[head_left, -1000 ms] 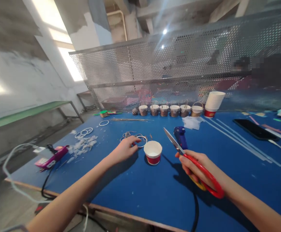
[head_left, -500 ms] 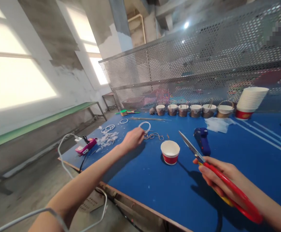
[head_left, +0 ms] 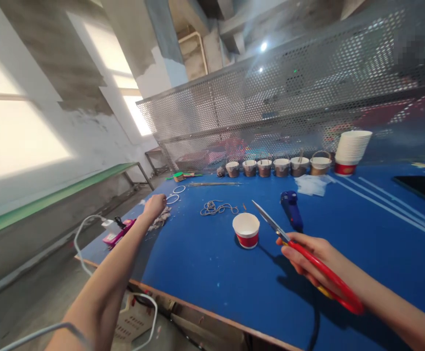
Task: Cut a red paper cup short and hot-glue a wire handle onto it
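Observation:
My left hand (head_left: 155,205) is closed at the far left of the table, with a thin white ring (head_left: 178,197) at its fingertips. A second white ring (head_left: 179,186) lies just beyond it. Beneath the hand and wrist is a pile of scraps (head_left: 160,220), partly hidden. My right hand (head_left: 320,247) grips scissors with red handles (head_left: 324,270), their blades close together and pointing up and left. Left of the blades stands a red and white paper cup (head_left: 248,238). Behind that cup lies a loose tangle of twine (head_left: 217,208). A blue glue gun (head_left: 292,209) rests beyond the scissors.
Several coated cups (head_left: 281,169) line the back below a perforated metal screen (head_left: 227,112). A stack of paper cups (head_left: 351,148), translucent sheets (head_left: 312,185), white strips (head_left: 388,202) and a phone (head_left: 422,187) are right. A pink power strip (head_left: 119,234) with cables sits at the left edge.
My left hand has moved left with the white ring, from above the twine to over the scraps. My right hand still holds the scissors. The view has turned slightly right.

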Tool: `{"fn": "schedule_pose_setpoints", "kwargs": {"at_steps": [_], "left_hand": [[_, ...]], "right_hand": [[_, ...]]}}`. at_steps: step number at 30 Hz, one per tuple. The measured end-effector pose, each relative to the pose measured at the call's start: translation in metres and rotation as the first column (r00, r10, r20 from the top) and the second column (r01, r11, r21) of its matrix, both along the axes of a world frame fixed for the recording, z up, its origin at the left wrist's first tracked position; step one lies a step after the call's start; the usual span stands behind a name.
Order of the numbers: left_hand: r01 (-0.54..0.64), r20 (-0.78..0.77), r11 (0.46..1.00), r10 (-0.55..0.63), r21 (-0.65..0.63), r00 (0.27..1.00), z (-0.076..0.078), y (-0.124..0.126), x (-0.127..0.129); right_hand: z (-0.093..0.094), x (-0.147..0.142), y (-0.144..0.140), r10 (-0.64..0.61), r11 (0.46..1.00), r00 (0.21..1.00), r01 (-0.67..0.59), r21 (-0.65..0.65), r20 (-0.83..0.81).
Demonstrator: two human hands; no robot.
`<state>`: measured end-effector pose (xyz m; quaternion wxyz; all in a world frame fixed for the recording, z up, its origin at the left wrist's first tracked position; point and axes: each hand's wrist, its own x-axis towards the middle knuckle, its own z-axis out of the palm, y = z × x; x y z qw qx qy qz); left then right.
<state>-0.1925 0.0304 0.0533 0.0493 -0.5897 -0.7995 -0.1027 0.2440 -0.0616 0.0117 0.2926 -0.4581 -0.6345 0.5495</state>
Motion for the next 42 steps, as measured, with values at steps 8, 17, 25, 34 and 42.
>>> {"fn": "schedule_pose_setpoints", "kwargs": {"at_steps": [8, 17, 25, 34, 42], "left_hand": [[0.345, 0.300, 0.936, -0.348, 0.066, 0.888, -0.014, -0.026, 0.104], [0.407, 0.753, 0.874, -0.451, 0.264, 0.479, -0.063, -0.059, 0.214], [0.459, 0.960, 0.860, -0.276, 0.223, 0.049, -0.020, -0.045, 0.205], [0.452, 0.967, 0.866, -0.121, 0.213, -0.224, -0.014, -0.044, 0.192], [0.545, 0.890, 0.777, -0.044, 0.316, -0.453, -0.035, -0.044, 0.178]], "right_hand": [[0.003, 0.000, 0.001, 0.035, 0.999, 0.999, -0.035, 0.021, -0.020], [0.000, -0.002, 0.003, 0.014, 0.996, 0.992, -0.003, 0.091, -0.129], [-0.001, 0.008, 0.014, -0.105, 0.905, 0.990, 0.135, 0.403, -0.096], [-0.001, 0.020, 0.024, -0.294, 0.654, 0.937, 0.051, 0.754, 0.191], [-0.023, 0.017, 0.033, -0.403, 0.322, 0.886, -0.096, 0.942, 0.228]]}}
